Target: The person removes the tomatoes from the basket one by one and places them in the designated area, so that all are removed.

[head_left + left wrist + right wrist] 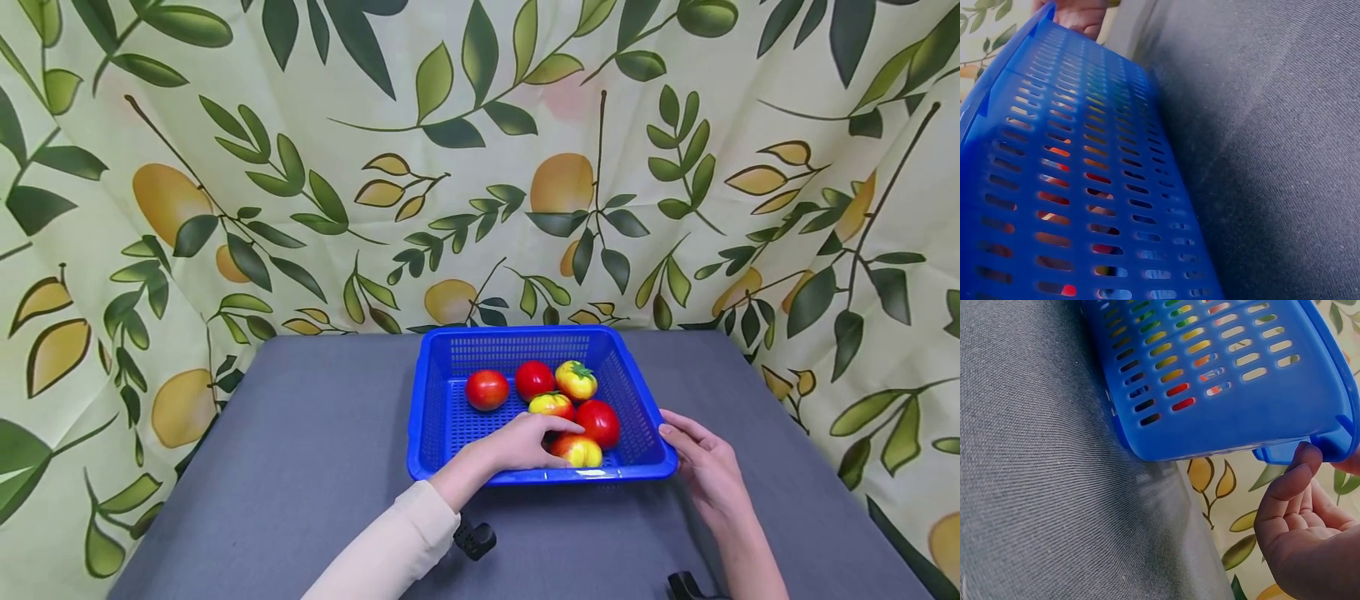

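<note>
A blue plastic basket (525, 477) with slotted walls holds three red tomatoes, one of them a red tomato (487, 390) lying apart on the left. Three yellow-and-red tomatoes are in it too. My left hand (528, 442) reaches over the front rim and grips the nearest yellow-and-red tomato (581, 452) between thumb and fingers. At the basket's front right corner, my right hand (708, 458) pinches the rim; the right wrist view shows its fingers at the corner. In the left wrist view the basket wall hides the left hand.
The basket stands on a grey cloth-covered table (322, 442), near its back edge. Behind and at both sides hangs a curtain (480, 167) printed with leaves and fruit. A black wrist device (474, 537) shows below the left sleeve.
</note>
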